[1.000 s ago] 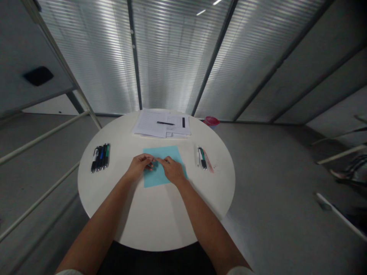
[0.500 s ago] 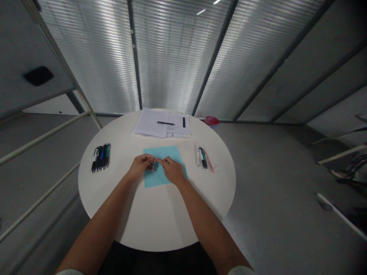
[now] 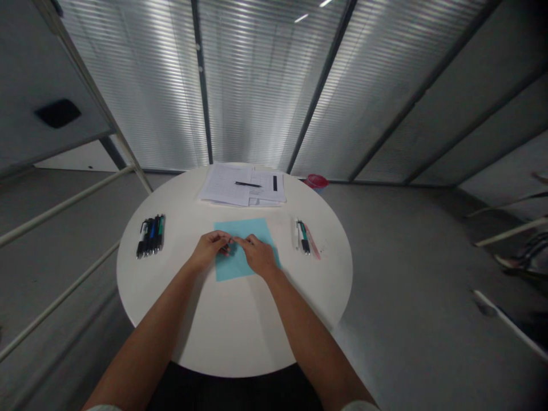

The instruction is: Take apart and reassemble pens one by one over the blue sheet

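A light blue sheet of paper [image 3: 250, 231] lies flat in the middle of a round white table [image 3: 235, 319]. Both hands hover over its near half, fingertips meeting. My left hand [image 3: 209, 249] has its fingers curled into a pinch, and my right hand [image 3: 258, 255] pinches toward it. Between the fingertips is something small and dark that I cannot make out. A row of several pens [image 3: 149, 234] lies to the left of my left hand. A few more pens [image 3: 303, 236] lie to the right of my right hand.
At the table's far edge is a stack of printed white papers [image 3: 242, 191] with a black pen [image 3: 247, 184] on top. A red bowl-like object [image 3: 315, 181] sits on the floor behind the table. Metal rails [image 3: 64, 205] run along the left.
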The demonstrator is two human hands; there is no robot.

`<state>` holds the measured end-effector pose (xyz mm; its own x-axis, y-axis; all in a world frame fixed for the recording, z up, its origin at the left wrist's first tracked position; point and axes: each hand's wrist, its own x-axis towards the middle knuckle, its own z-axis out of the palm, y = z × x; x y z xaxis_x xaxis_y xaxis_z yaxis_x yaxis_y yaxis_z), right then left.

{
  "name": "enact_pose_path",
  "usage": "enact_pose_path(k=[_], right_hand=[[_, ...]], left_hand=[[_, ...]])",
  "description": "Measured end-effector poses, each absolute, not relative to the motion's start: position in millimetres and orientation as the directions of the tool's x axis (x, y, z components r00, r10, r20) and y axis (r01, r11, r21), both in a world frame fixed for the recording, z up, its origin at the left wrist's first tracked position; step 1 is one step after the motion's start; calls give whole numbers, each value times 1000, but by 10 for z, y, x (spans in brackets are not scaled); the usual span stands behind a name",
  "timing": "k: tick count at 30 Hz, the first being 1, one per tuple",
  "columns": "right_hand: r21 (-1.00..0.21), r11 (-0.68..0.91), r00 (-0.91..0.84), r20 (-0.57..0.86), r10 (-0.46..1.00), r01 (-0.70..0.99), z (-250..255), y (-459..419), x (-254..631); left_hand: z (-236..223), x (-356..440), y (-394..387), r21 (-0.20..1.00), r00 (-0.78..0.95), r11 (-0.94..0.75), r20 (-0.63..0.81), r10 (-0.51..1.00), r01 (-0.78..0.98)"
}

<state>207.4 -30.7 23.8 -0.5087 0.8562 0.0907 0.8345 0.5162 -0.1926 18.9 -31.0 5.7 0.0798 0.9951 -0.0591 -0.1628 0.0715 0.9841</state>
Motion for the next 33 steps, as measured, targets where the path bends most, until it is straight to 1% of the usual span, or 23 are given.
enact_pose_path(k=[6, 12, 18, 21, 26, 33], right_hand=[[-207, 522, -509, 114, 853, 828, 260, -326, 2074], [-251, 521, -497, 155, 854, 816, 239, -332, 2076], [-215, 528, -503, 163, 849, 822, 253, -346, 2066], [-218, 534, -497, 204, 843, 817, 246, -348, 2059], [-268, 550, -482, 280, 830, 791, 195, -320, 2057], [-305, 559, -482, 295, 825, 771, 178, -288, 2062]], left_hand=[[65, 196, -321, 988, 92, 52, -39, 995, -144], [129, 212, -338, 993, 91, 68, -59, 994, -99], [185, 235, -356, 997, 93, 51, -46, 995, -51], [163, 233, -346, 998, 108, 52, -49, 993, -25], [81, 211, -307, 997, 157, 31, -43, 987, 75], [64, 230, -310, 997, 88, 48, -43, 995, -54]])
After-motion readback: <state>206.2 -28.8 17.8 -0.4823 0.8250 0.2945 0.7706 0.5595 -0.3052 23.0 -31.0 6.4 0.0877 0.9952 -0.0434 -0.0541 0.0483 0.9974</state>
